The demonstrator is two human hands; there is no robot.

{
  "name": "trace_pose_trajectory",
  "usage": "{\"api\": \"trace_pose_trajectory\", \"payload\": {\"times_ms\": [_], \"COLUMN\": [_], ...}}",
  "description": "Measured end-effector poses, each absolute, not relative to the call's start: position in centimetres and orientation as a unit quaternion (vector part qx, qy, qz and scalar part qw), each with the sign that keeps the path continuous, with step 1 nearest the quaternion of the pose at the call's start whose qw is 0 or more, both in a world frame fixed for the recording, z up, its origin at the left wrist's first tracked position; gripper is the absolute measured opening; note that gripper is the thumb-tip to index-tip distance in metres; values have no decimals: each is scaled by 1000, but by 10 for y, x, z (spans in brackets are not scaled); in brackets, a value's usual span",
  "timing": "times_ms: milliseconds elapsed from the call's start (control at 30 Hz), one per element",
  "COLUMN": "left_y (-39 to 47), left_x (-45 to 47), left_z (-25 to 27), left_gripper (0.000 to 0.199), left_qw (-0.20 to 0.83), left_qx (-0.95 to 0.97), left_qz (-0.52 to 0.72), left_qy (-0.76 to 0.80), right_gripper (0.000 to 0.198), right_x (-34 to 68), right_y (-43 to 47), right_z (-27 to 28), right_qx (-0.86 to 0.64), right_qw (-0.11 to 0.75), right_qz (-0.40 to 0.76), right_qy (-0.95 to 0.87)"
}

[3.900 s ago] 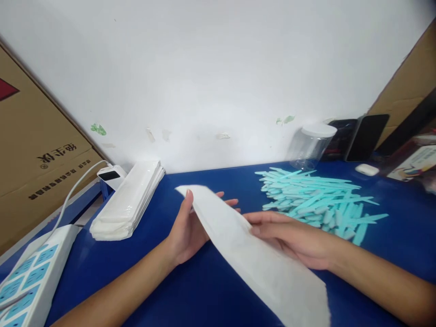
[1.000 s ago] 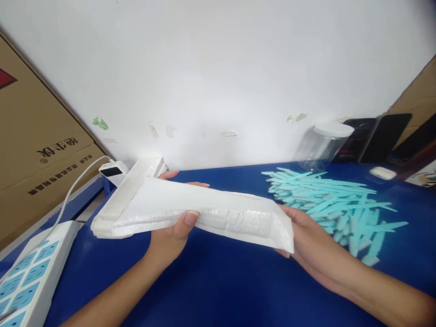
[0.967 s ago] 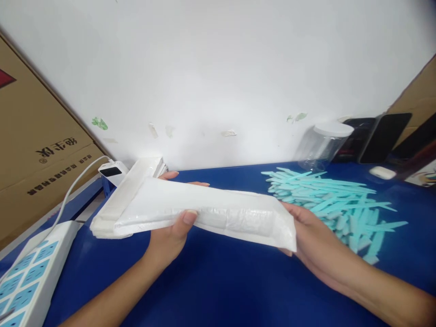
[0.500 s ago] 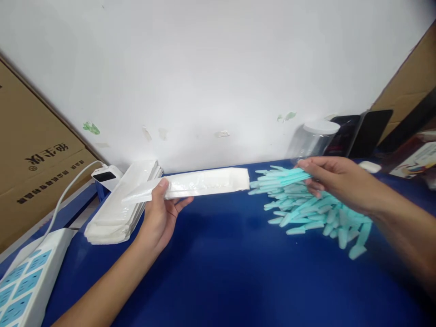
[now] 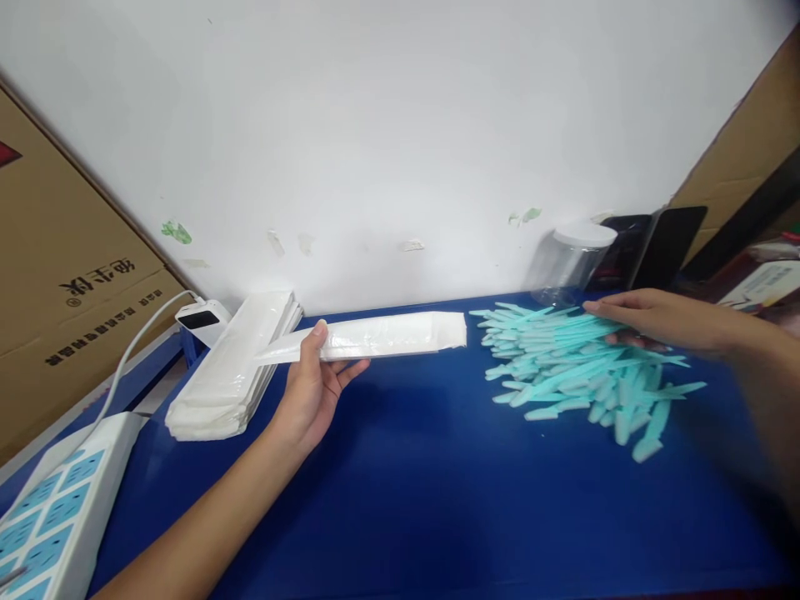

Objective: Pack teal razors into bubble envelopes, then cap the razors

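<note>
My left hand (image 5: 316,392) is closed around a long, narrow white plastic bag (image 5: 393,335), thumb on top and fingers beneath. The bag is held level above the table, its squared end pointing right. Just left of it lies a stack of similar white bags (image 5: 216,367), and the bag's tapered end overlaps the stack in view. On the right, my right hand (image 5: 656,318) has its thumb and fingers closed on the ends of several slim teal eyebrow razors (image 5: 543,329). These lie against a loose pile of the same razors (image 5: 587,379); its fingertips are partly hidden.
Behind the pile, a clear jar with a white lid (image 5: 581,254) stands by the wall, beside dark phone-like slabs (image 5: 668,250). A power strip (image 5: 68,508), a white cabled device (image 5: 203,318) and a cardboard box (image 5: 75,250) are at left. The table (image 5: 400,500) is blue.
My right hand has moved slightly right and lower onto the pile, with the razors it holds. The bag in my left hand appears shifted slightly right as the view moved.
</note>
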State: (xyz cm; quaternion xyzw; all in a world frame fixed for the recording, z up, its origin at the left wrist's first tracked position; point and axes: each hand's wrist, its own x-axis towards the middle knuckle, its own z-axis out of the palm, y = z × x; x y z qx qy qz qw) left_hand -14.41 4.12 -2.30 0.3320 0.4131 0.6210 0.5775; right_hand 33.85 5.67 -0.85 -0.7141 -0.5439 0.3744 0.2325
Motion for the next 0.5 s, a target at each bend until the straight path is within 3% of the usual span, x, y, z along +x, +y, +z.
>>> {"api": "trace_pose_trajectory", "payload": {"times_ms": [200, 367, 500], "left_y": [41, 43, 44], "left_x": [-145, -146, -146], "left_z": [-23, -23, -25], "left_gripper": [42, 41, 42], "left_qw": [574, 569, 570], "left_qx": [341, 344, 347], "left_qz": [622, 624, 621], "left_qy": [410, 410, 411], "right_gripper": [64, 53, 45], "right_x": [344, 345, 356], "right_y": [61, 64, 67], "right_z": [-10, -10, -19], "right_qx": [-766, -814, -812], "right_qw": [137, 29, 48], "right_qz": [244, 169, 61], "right_qy": [-579, -555, -579]}}
